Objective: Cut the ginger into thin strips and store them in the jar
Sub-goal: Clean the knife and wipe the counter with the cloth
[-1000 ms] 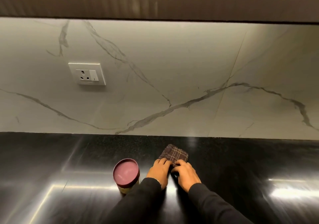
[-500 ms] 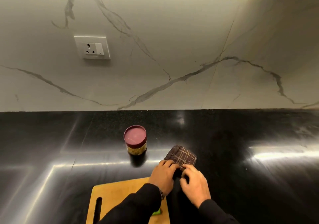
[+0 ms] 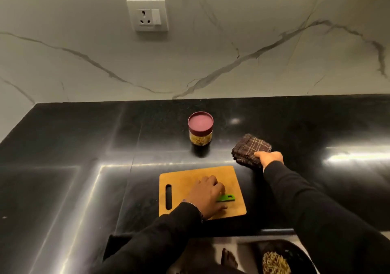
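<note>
Left hand [image 3: 207,196] on cutting board [image 3: 190,176], fingers curled over green-handled tool [image 3: 226,198] (blade hidden). Right hand [image 3: 270,158] grips folded checked cloth [image 3: 251,148] on black counter [image 3: 63,147]. Lidded jar [image 3: 200,131] stands behind the board, apart.

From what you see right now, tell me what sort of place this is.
Most likely a home kitchen: a black stone countertop below a marble backsplash with a wall socket, plus a wooden cutting board and a lidded jar.
</note>
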Motion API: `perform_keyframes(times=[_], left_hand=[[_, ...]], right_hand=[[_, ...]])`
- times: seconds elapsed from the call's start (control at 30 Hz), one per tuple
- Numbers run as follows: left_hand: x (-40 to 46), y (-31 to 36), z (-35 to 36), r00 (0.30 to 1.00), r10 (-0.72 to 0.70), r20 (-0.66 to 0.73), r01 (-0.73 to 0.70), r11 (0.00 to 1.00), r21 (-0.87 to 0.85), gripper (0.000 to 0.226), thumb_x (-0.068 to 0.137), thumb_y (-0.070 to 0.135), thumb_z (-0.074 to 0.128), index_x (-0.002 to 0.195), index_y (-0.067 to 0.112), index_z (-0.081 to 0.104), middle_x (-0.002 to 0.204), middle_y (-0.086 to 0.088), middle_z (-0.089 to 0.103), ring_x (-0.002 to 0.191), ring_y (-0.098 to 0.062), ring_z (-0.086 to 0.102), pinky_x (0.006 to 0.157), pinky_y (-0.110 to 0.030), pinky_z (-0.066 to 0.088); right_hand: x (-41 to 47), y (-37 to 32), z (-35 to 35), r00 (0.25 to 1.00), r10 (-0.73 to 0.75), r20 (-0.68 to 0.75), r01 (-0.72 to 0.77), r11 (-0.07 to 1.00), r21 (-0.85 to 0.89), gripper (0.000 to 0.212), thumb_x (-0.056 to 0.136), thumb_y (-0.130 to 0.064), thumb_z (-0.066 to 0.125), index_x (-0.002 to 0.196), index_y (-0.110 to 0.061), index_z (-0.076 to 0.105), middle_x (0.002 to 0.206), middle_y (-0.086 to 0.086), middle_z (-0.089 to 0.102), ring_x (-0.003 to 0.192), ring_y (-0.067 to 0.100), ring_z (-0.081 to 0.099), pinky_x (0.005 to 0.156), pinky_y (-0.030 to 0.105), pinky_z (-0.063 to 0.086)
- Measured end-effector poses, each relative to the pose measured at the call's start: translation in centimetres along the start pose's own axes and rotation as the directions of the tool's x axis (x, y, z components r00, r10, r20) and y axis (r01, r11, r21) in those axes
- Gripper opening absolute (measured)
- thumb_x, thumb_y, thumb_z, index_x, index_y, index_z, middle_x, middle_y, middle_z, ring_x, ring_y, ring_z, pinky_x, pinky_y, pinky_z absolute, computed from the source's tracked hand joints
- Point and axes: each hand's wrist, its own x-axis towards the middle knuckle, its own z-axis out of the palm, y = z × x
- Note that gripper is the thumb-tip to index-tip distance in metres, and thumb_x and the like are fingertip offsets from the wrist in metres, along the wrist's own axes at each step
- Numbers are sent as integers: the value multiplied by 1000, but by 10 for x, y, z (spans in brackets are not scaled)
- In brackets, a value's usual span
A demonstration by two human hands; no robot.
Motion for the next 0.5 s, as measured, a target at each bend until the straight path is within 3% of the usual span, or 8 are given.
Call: perform_keyframes(times=[0.1,0.23,0.33,0.43,0.5], left_hand=[[0,1,6,1000,-18,3,18,1000,-5,40,87,44,67,117,21,55,123,-6,49,114,-29,45,91,-41,41],[1,3,9,1000,-8,-22,7,999,-47,30,90,37,65,113,19,56,120,-7,50,110,-28,46,87,-41,42],[3,-3,7,1000,-14,-22,13,998,-56,17,98,28,53,111,17,51,112,-9,58,104,-32,53,83,-41,42],[6,-13,-1,1000,-18,-4,18,995,-96,21,101,33,52,113,17,48,106,-10,65,93,-34,60,78,-43,49],[9,-23,-14,997,-61,-37,55,985,-163,24,101,33,53,119,18,50,108,-9,65,93,-32,61,78,-41,51]], right_hand=[[63,32,19,999,23,28,-26,993,115,88,27,-35,85,105,2,68,99,15,74,85,32,71,85,48,59],[12,22,10,1000,-29,11,26,974,227,78,53,-31,81,124,-3,61,119,13,67,104,32,66,97,48,54],[-44,7,-3,996,-66,57,39,921,387,78,63,-24,69,137,-9,49,126,10,62,107,30,64,99,50,52],[-89,-5,-16,986,-87,143,1,857,515,49,78,-13,61,127,-12,54,113,13,66,101,31,66,93,49,54],[-103,-5,-24,973,-105,207,-30,828,560,50,73,-14,62,123,-12,57,112,16,67,105,34,66,93,51,53]])
